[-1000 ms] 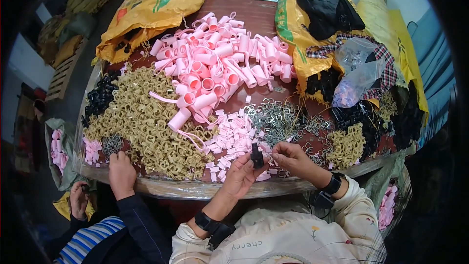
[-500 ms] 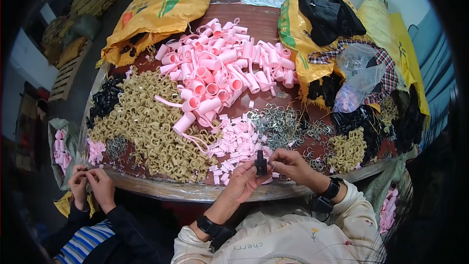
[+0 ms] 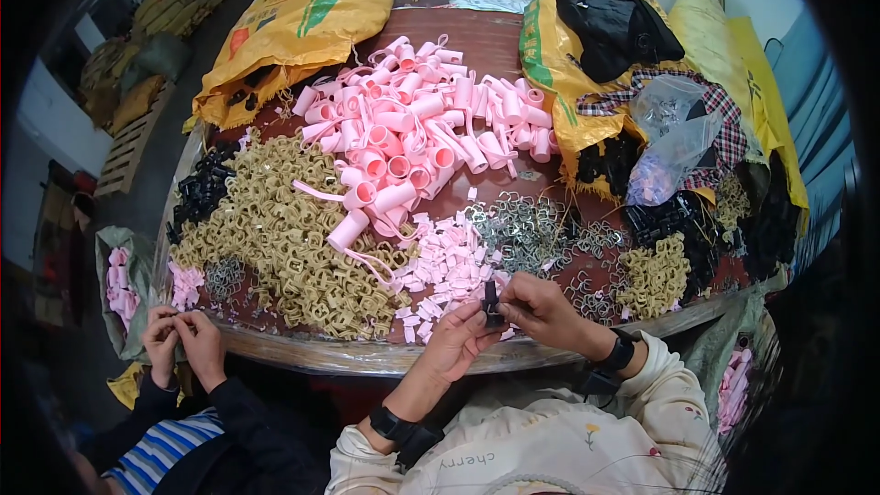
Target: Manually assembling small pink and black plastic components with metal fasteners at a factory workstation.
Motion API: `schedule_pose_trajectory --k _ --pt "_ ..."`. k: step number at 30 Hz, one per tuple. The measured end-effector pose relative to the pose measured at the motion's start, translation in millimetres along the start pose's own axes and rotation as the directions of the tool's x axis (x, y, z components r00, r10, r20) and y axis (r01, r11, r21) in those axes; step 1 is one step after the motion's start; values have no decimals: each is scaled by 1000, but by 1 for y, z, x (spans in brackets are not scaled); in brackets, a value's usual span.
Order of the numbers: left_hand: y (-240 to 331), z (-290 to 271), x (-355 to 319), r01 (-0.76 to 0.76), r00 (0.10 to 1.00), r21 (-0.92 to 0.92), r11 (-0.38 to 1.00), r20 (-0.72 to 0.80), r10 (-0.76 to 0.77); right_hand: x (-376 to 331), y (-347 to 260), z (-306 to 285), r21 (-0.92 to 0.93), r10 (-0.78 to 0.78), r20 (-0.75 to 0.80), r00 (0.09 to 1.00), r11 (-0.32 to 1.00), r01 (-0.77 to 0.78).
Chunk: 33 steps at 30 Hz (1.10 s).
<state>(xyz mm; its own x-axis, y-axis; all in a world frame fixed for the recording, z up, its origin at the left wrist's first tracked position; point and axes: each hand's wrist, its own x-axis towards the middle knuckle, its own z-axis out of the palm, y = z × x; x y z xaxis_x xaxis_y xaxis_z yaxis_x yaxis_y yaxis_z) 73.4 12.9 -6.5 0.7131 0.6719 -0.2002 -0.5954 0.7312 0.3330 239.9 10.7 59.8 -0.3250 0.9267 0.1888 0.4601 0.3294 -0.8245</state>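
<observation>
My left hand (image 3: 456, 341) and my right hand (image 3: 541, 310) meet at the near edge of the round table (image 3: 367, 359). Between their fingertips they pinch one small black plastic clip (image 3: 491, 302), held upright just above the table. Right behind it lie small flat pink pieces (image 3: 446, 261) and a heap of bent metal wire clips (image 3: 522, 231). Both my wrists wear dark bands.
Pink tubes (image 3: 412, 133) fill the table's middle, tan plastic parts (image 3: 280, 234) its left, black parts (image 3: 203, 188) the far left. Yellow sacks (image 3: 298, 18) and a clear bag (image 3: 674, 142) stand behind. Another person's hands (image 3: 183, 341) work at the table's left edge.
The other person's hand has come off the table's parts and joined their other hand at the edge. My hands stay together on the black clip, shifted slightly.
</observation>
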Motion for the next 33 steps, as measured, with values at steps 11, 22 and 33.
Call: schedule_pose_trajectory --k 11,22,33 --pt "-2 -8 -2 29 998 25 999 -54 -28 -4 2 4 -204 -125 29 992 971 128" --pt "15 7 -10 34 992 191 981 -124 -10 1 5 2 7 -48 138 989 999 47" --pt "46 -19 -49 -274 901 179 945 -297 318 102 49 57 -305 -365 200 909 859 412"
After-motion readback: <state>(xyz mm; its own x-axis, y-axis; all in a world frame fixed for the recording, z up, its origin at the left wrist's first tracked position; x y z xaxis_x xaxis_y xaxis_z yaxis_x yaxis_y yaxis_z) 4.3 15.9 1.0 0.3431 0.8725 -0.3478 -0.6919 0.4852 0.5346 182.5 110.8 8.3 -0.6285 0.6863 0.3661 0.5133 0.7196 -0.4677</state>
